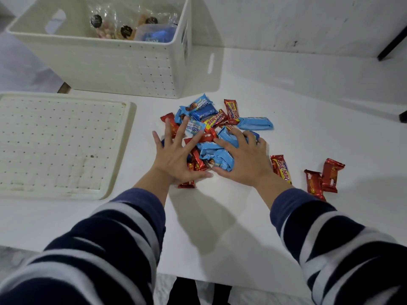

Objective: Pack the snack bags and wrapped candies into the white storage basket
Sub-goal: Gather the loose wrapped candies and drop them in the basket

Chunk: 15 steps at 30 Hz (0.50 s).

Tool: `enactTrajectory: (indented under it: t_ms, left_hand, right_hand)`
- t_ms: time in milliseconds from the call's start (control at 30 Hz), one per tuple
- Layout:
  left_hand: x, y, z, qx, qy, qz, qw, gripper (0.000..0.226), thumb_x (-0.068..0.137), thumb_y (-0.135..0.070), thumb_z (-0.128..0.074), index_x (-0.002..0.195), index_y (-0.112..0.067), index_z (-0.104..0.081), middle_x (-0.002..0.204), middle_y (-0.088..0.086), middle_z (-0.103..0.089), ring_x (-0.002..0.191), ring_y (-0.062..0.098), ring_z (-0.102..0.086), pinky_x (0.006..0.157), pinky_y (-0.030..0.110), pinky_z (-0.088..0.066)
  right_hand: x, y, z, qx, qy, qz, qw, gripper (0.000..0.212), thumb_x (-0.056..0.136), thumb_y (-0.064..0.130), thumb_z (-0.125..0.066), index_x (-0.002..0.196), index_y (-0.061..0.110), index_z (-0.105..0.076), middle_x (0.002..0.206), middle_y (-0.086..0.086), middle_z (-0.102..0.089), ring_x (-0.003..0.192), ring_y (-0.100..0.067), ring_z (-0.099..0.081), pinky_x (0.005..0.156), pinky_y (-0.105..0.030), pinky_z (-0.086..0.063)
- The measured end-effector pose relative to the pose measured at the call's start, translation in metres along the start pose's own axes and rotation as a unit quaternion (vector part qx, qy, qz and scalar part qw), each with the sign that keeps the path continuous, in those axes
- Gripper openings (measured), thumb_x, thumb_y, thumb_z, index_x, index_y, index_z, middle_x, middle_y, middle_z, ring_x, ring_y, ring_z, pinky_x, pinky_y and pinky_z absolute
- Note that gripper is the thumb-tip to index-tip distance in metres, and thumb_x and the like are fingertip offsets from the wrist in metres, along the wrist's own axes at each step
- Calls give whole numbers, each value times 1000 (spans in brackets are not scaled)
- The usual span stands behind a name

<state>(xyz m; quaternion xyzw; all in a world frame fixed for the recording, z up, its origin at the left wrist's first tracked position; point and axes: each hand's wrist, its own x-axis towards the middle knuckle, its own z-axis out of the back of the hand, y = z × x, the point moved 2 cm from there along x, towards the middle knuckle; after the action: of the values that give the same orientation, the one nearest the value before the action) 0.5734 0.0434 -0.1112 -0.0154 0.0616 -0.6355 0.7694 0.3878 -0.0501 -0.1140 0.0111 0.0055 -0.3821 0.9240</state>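
A pile of wrapped candies (211, 119), red and light blue, lies on the white table in front of the white storage basket (114, 62). My left hand (174, 155) lies flat on the pile's left side with fingers spread. My right hand (244, 155) curls over several blue wrappers on the pile's right side. Three red candies lie apart to the right: one (283, 167) beside my right wrist, two (323, 179) farther out. Inside the basket sit clear snack bags (110, 25) and a blue-filled container (156, 33).
The basket's perforated white lid (61, 144) lies flat at the left of the table. A white wall stands behind the table, with a dark leg (392, 42) at the upper right. The table's front edge runs below my striped sleeves.
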Motion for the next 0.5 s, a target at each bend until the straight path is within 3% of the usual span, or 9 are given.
enactTrajectory:
  t_ms: [133,300,500]
  left_hand:
    - [16,6,-1,10,1,-18,1000,109,51,-98,-29,147,-48,-13,161,-1,9,145,43,11,106,73,-6]
    - [24,9,0,-5,-32,-5,999,96,59,-92,-30,140,-42,-37,155,-1,-26,141,42,-19,105,59,-27]
    - [17,3,2,-37,-87,12,995,75,69,-75,-41,130,-34,-54,137,5,-46,110,33,-48,85,43,-50]
  right_hand:
    - [1,-1,-2,-3,-13,9,1000,82,70,86,-27,142,47,-30,152,-2,-31,134,-33,-33,99,-55,-33]
    - [4,-3,-1,-3,-20,4,1000,80,71,85,-28,139,45,-36,151,-2,-34,132,-32,-35,98,-54,-33]
    - [8,-1,0,-20,-15,-9,1000,78,72,83,-27,136,40,-43,149,-1,-37,128,-31,-39,91,-50,-39]
